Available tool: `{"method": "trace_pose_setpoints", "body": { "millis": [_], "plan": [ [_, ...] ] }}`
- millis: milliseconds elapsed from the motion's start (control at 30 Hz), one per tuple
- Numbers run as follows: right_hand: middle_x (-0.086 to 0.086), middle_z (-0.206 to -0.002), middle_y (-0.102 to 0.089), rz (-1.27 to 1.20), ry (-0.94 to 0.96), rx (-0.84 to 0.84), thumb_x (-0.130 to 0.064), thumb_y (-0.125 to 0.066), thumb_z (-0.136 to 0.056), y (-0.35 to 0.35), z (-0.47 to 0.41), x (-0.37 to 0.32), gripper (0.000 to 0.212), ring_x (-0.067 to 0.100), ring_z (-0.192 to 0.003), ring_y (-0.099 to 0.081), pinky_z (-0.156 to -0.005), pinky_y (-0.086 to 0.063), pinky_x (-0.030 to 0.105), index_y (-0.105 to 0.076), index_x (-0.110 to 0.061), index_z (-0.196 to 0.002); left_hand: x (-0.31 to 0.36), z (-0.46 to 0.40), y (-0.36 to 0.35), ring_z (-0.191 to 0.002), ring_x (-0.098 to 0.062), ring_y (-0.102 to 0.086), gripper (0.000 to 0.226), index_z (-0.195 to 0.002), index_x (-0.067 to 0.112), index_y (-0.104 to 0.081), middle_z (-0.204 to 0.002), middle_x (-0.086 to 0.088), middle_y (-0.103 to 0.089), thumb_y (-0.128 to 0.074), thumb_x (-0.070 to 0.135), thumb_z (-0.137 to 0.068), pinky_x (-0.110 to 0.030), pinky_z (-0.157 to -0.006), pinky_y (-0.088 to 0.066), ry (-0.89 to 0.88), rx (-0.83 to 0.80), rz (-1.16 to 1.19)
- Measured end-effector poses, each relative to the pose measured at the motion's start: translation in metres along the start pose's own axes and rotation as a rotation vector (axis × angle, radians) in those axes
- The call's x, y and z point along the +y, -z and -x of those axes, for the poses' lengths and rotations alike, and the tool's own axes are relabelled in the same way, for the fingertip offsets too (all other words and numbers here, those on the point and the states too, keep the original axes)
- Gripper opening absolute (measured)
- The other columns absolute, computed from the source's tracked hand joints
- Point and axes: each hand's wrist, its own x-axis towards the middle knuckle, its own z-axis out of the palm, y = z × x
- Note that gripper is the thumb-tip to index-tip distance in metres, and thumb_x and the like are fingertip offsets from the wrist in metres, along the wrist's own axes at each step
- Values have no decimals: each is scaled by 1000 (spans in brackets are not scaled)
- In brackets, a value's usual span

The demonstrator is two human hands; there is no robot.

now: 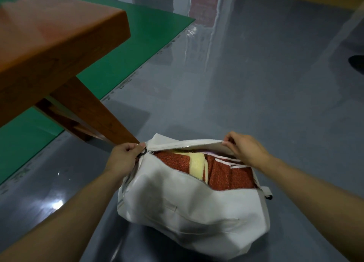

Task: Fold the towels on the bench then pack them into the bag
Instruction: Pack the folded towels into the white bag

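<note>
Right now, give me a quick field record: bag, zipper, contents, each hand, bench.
bag: white bag on the grey floor, beside the bench leg
zipper: mostly open; slider at the left end
contents: folded red-orange towels and a pale yellow towel show through the opening
left hand: left hand pinches the zipper pull
right hand: right hand grips the far edge of the opening
bench: wooden bench, no towels on the visible part
</note>
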Motion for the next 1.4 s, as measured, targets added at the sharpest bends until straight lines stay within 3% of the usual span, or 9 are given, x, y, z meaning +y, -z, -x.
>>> {"method": "trace_pose_setpoints", "body": {
  "millis": [433,533,667,900,1000,1100,1200,1300,1400],
  "plan": [
    [-8,-100,-58,6,84,-149,-30,-58,-101,4,24,2,6,15,-95,-55,-74,-32,24,-61,-25,-104,9,5,1,-84,-20,-61,27,-82,14,-76,-87,-3,-73,-69,37,-95,-35,-78,-47,26,64,55],
    [-5,-103,-55,17,-20,-92,-27,-68,-94,-21,43,14,13,18,-101,-55,-77,-34,25,-60,-25,-103,11,6,1,-82,-18,-60,28,-82,13,-75,-87,-1,-72,-68,35,-96,-33,-78,-47,42,72,65],
    [-9,-86,-56,-248,-264,102,-36,-83,-81,-29,54,26,30,14,-83,-54,-67,-36,31,-53,-32,-80,11,7,3,-78,-15,-59,24,-82,14,-75,-84,0,-72,-69,32,-96,-32,-76,-47,57,61,103],
    [-9,-84,-62,-348,-295,259,-37,-75,-89,-29,61,35,17,13,-83,-60,-75,-48,33,-66,-26,-80,2,-2,1,-86,-19,-63,22,-90,14,-75,-92,-3,-73,-71,36,-93,-35,-81,-48,62,75,71],
    [-6,-85,-67,-509,-318,243,-35,-76,-90,-22,56,33,15,10,-84,-64,-77,-48,27,-76,-23,-81,5,-4,-7,-99,-28,-64,22,-103,14,-67,-99,-6,-67,-72,33,-92,-38,-81,-49,-81,188,-117],
    [2,-86,-75,-670,-367,144,-27,-79,-87,-8,53,37,13,6,-77,-66,-73,-49,16,-81,-15,-83,23,18,-23,-102,-27,-57,21,-111,16,-63,-108,-5,-59,-68,27,-94,-45,-91,-48,-540,341,-378],
    [6,-87,-79,-792,-474,-14,-26,-84,-82,3,44,41,14,12,-81,-68,-80,-54,27,-82,-12,-84,35,61,-71,-93,-20,-55,14,-100,17,-65,-98,1,-60,-58,28,-97,-38,-85,-47,-1015,21,-395],
    [11,-90,-77,-779,-519,-116,-30,-83,-82,13,38,40,18,14,-80,-64,-75,-51,29,-82,-12,-86,32,89,-154,-100,-18,-55,17,-101,20,-65,-104,3,-62,-56,34,-97,-41,-91,-48,-1106,-487,-528],
    [16,-94,-76,-784,-528,-163,-27,-82,-85,16,38,41,21,15,-80,-64,-74,-53,28,-81,-7,-91,8,86,-215,-127,-23,-47,39,-130,18,-57,-136,-2,-54,-47,41,-100,-45,-111,-38,-1021,-722,-781]
  ]
}}
